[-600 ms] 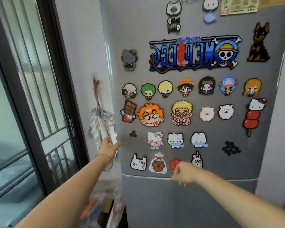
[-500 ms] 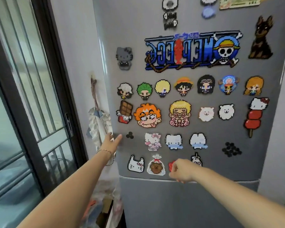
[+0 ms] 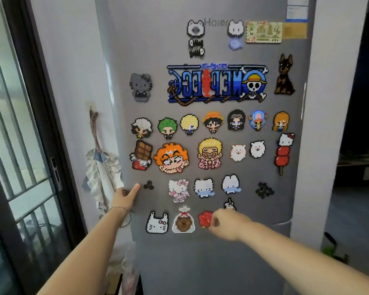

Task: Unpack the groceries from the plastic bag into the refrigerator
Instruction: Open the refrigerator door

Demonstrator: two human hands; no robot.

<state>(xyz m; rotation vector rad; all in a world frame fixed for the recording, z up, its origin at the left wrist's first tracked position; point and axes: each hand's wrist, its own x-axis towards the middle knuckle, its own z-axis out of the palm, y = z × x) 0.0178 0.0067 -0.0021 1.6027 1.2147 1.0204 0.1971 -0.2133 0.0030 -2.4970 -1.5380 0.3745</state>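
Now left hand [image 3: 124,198] has slid onto refrigerator [image 3: 254,167] door's edge.

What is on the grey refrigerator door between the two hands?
In the head view, between left hand and right hand: white cat magnet, bear-in-bag magnet, red magnet.

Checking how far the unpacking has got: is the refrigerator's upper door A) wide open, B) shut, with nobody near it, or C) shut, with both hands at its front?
C: the upper door is shut, the left hand at its left edge, the right hand by the red magnet.
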